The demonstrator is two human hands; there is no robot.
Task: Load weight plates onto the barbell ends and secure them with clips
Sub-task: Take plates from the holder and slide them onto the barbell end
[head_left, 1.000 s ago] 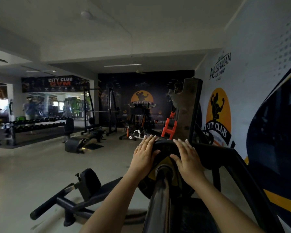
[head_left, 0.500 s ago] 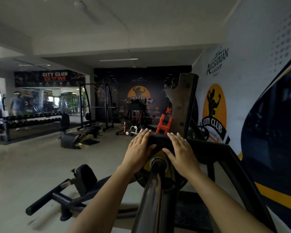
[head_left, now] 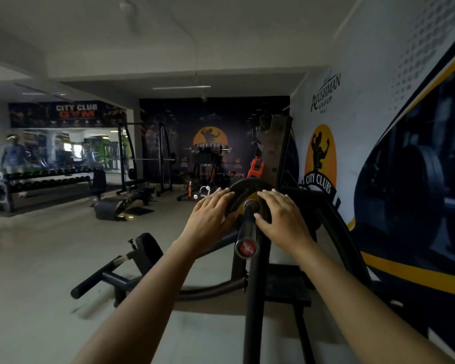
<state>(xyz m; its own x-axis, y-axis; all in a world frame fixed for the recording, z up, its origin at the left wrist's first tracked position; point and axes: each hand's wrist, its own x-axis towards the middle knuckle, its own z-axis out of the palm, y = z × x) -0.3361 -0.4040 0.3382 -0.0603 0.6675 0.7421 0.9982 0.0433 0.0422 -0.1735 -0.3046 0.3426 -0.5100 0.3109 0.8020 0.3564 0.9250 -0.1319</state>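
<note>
You've got your left hand and right hand spread flat on the plate, either side of the bar, probably to push it square; no clip yet.

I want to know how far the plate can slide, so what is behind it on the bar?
Behind the plate only the rack upright and an orange part show. The plate and both hands cover the bar behind it.
</note>
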